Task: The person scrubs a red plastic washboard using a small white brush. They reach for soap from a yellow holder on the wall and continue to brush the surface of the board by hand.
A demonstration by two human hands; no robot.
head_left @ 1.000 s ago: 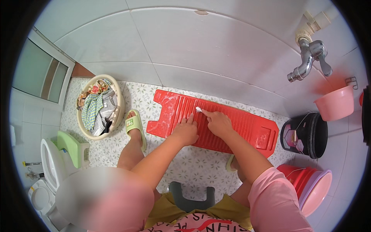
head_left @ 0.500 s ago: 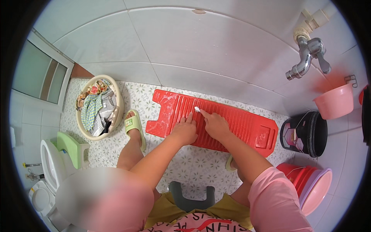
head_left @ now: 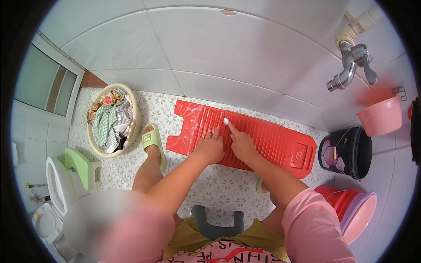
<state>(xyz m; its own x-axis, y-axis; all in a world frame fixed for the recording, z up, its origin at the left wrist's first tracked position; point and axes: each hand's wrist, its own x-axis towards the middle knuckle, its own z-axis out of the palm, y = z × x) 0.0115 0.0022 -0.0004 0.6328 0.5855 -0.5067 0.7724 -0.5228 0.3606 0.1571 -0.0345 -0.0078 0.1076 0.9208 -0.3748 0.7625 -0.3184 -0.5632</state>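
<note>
A: Where's the board (head_left: 280,151)?
B: Red and ridged, it slants across the middle of the frame, with patterned floor (head_left: 204,186) showing around it.
A: And the left hand (head_left: 211,148)?
B: Just left of centre, laid on the ridges, fingers loosely spread, holding nothing that I can see.
A: The right hand (head_left: 242,143)?
B: Beside it, near the centre, index finger stretched out to a small white bit (head_left: 226,121) on the board. I can't tell whether the other fingers grip anything.
A: What else is around?
B: A cream basket (head_left: 137,116) of clothes (head_left: 105,125) at the left of the frame, a tap (head_left: 350,65) at upper right, and below that a pink dipper (head_left: 381,117) and a black bucket (head_left: 361,153).
</note>
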